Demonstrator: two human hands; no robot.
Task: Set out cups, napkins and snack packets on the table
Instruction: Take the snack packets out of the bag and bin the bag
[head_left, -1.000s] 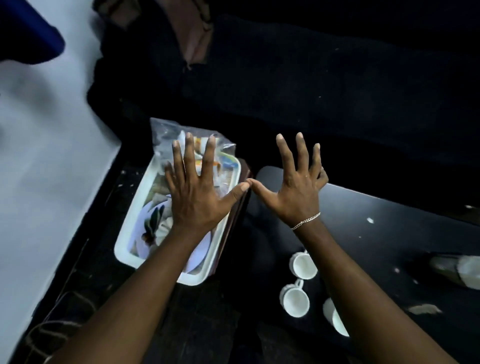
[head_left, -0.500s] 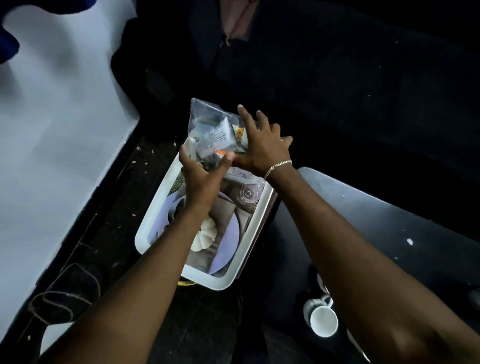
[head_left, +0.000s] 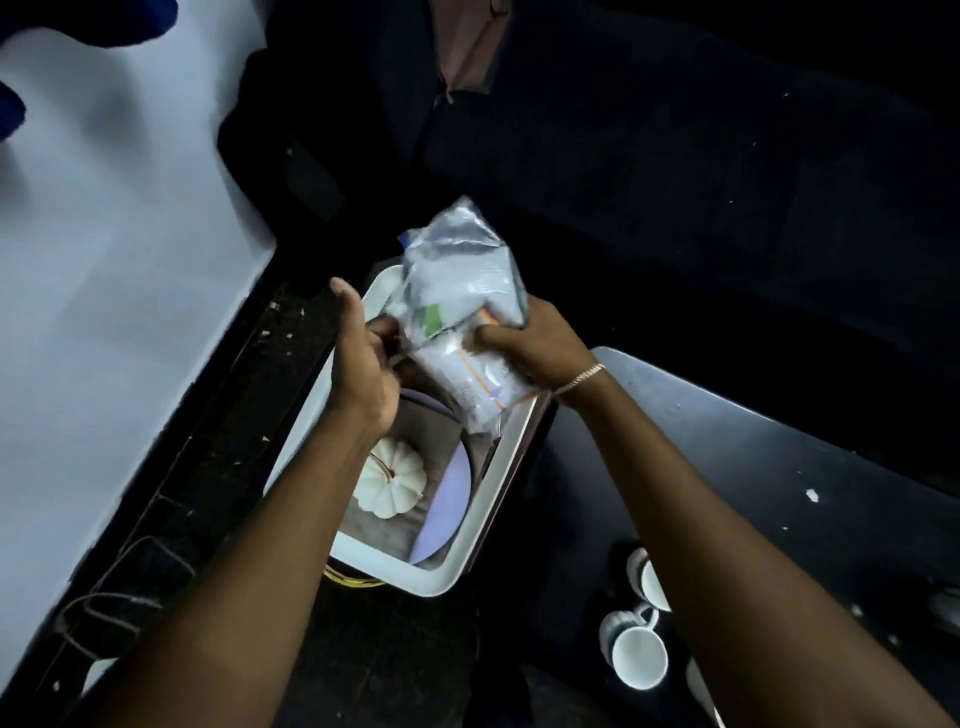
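Some laid out, more left.
Dark table (head_left: 753, 457) lay at four o'clock; over the white bin (head_left: 447, 577) at seven, left hand (head_left: 363, 364) and right hand (head_left: 535, 343) curled round a clear bag (head_left: 462, 280), seemingly snack packets; cups (head_left: 636, 660) stood at five; napkins unseen.

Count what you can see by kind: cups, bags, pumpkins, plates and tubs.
Cups: 2 showing, right forearm may hide more
Clear bag: 1
White pumpkin: 1
Lilac plate: 1 sure
White tub: 1
Total: 6
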